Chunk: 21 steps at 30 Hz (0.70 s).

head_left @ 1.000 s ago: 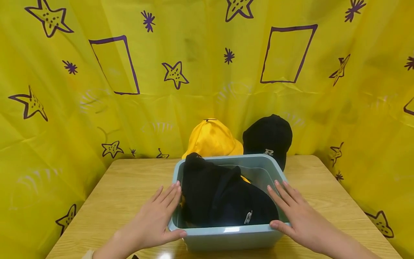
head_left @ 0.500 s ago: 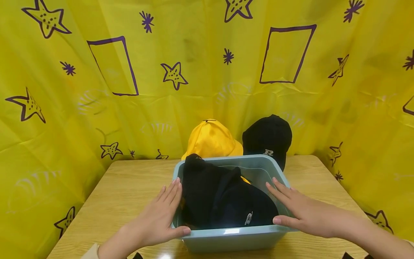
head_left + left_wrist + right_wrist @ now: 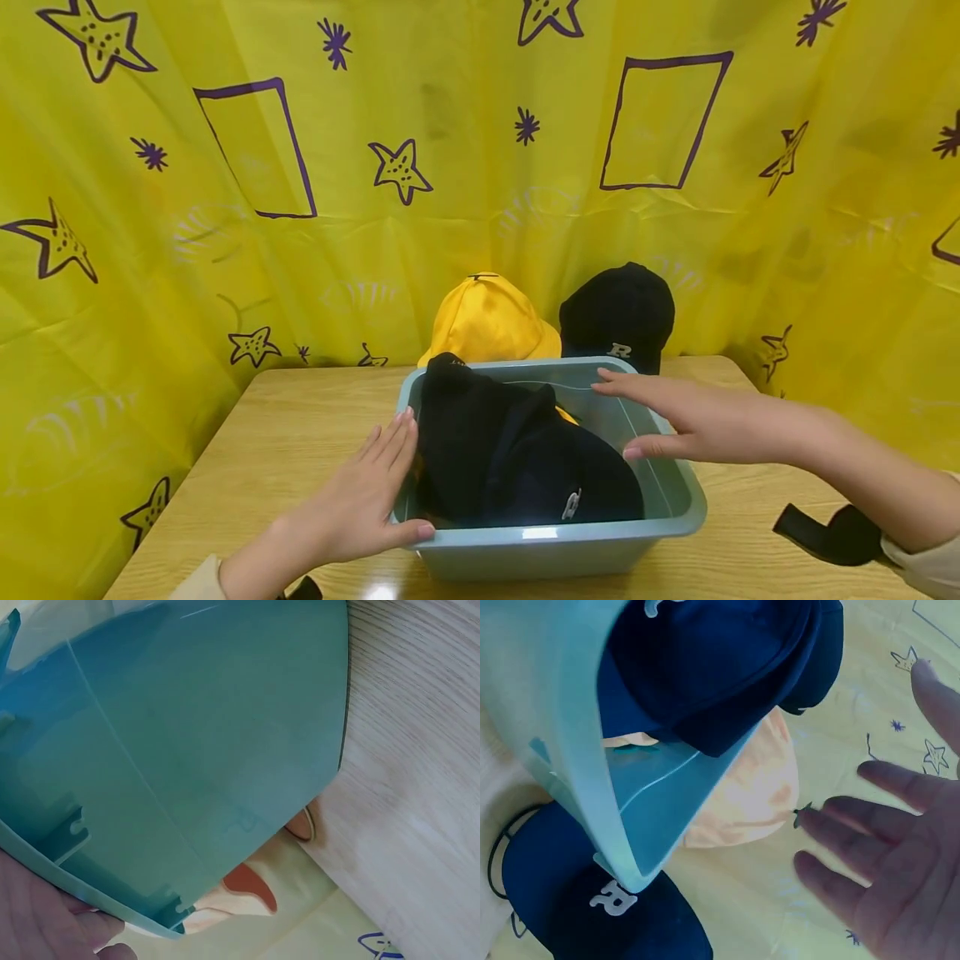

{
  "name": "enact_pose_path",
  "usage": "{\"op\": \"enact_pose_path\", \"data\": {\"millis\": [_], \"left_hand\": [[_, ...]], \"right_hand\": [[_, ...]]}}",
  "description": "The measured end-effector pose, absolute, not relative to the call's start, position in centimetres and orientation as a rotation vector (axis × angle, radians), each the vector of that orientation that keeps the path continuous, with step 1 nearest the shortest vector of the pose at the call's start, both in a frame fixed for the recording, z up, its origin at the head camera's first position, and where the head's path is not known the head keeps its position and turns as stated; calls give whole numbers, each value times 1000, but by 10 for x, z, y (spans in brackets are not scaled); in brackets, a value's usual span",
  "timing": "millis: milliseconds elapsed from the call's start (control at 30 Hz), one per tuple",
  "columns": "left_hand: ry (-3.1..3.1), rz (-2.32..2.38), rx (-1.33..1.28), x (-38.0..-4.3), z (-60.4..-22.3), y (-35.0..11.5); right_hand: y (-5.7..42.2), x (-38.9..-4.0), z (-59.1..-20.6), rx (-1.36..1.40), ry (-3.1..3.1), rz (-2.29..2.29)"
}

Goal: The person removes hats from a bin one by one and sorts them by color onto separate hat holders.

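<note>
A light blue plastic bin (image 3: 532,554) stands on the table with a black cap (image 3: 517,458) bearing a small pale emblem inside. A bit of yellow shows behind that cap in the bin. My left hand (image 3: 352,500) rests on the bin's left rim, fingers straight and thumb at the front corner. In the left wrist view its fingers (image 3: 97,930) lie right at the rim. My right hand (image 3: 720,417) is over the bin's right side, fingers extended and holding nothing. In the right wrist view the palm (image 3: 907,885) shows, fingers spread apart.
Behind the bin are a yellow cap (image 3: 487,321) and a black cap (image 3: 618,312) with a letter R. The wooden table (image 3: 300,425) backs onto a yellow curtain (image 3: 465,75) with purple stars. Black straps (image 3: 832,533) show at the wrists.
My right hand has lifted off the bin's right rim and moved up and inward over the bin. The left hand stays on the left rim. The bin and caps have not moved.
</note>
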<state>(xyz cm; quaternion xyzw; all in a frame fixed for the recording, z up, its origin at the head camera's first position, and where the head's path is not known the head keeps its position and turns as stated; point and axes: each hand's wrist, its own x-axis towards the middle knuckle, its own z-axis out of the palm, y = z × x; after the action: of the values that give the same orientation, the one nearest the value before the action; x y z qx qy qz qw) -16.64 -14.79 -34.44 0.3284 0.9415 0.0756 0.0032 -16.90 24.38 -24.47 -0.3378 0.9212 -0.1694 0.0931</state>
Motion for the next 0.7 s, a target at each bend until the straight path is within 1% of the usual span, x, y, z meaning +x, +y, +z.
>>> {"op": "enact_pose_path", "data": {"millis": [267, 333, 700], "left_hand": [[2951, 220, 1007, -166, -345, -148], [2952, 216, 1009, -166, -345, -148], [2958, 232, 1010, -166, -346, -148]], "right_hand": [[224, -192, -244, -1457, 2731, -499], [218, -198, -245, -1529, 2733, -488], [178, -220, -253, -1655, 2593, -476]]}}
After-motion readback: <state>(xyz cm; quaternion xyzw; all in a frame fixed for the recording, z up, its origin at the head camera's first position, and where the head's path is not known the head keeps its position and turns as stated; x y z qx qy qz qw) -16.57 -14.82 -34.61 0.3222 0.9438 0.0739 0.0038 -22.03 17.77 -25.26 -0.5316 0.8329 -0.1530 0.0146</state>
